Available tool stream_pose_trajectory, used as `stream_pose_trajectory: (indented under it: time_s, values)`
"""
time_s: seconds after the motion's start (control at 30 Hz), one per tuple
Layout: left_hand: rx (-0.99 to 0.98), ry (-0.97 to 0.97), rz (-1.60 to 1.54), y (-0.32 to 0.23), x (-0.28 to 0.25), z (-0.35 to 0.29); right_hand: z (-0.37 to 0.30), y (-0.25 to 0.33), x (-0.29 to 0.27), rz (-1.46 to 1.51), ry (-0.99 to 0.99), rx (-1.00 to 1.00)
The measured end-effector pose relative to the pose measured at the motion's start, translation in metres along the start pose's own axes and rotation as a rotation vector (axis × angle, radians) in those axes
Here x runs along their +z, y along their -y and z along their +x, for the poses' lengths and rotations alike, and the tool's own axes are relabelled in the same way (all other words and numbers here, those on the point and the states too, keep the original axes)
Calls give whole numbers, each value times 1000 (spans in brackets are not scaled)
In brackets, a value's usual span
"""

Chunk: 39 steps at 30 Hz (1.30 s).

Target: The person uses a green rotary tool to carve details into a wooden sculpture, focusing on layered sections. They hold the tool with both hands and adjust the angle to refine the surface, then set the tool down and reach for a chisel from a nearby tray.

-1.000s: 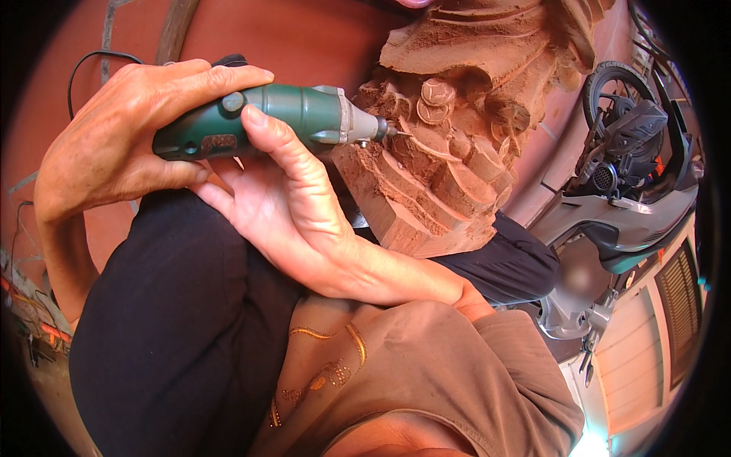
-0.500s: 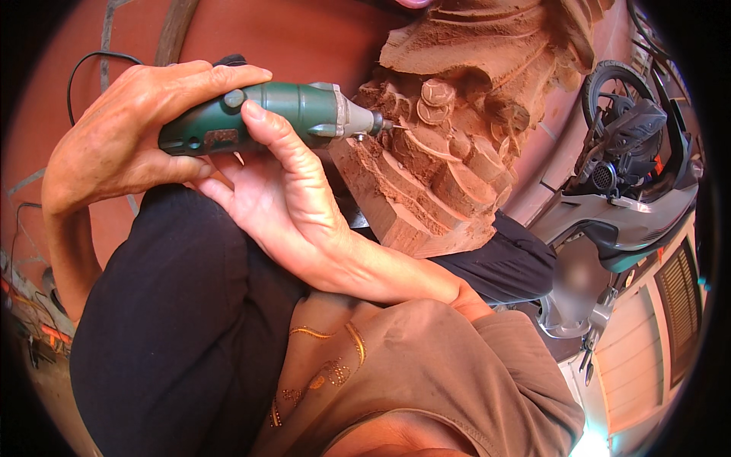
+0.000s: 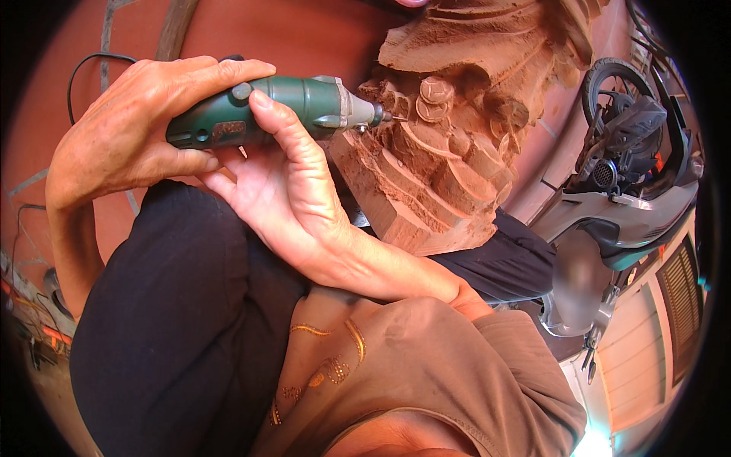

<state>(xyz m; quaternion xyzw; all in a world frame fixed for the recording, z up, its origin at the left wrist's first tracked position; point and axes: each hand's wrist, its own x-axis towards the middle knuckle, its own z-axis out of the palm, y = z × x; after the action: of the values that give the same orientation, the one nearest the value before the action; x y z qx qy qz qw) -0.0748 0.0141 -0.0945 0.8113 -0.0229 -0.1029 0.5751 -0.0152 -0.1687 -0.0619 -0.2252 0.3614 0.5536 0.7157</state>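
Observation:
A green and grey rotary tool (image 3: 308, 103) lies nearly level between both of my hands, its thin bit pointing right at a reddish-brown wood carving (image 3: 445, 179). My left hand (image 3: 126, 126) is wrapped over the tool's rear end, with the index finger along its top. From below, my right hand (image 3: 285, 186) supports the body, thumb pressed against its near side; its other fingers are partly hidden. The bit's tip is at the carved surface beside two stacked round shapes, though I cannot tell whether it touches. Loose wood dust coats the carving's folds and ridges.
The carving's squared base stands by my leg in dark trousers (image 3: 175, 305). A grey motor scooter (image 3: 624, 206) is at the right. A black cable (image 3: 72, 84) curves over the red tiled floor (image 3: 259, 34) at the left, where a curved wooden piece (image 3: 175, 30) also shows.
The rotary tool and both hands have shifted slightly right, and the tool's nose has risen a little. My grip is the same, and the carving has hardly moved.

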Motion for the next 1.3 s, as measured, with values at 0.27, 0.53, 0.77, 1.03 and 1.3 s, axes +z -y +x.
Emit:
stream_pose_trajectory:
  time_s: [0.27,0.53,0.77,1.03,1.3]
  values:
    - [-5,-3,11,-8,0,-5,-6,-1,-2,-13,39,17]
    - [21,-17,58,-33,0,-14,-28,-7,7,-57,68,-4]
    - [46,-100,142,-58,7,-24,-44,-4,3,-86,127,6]
    - [-32,-70,440,-136,-26,-43,-73,-12,27,-109,320,62]
    - [-217,-39,616,-215,-7,-61,-112,-23,25,-121,532,51]
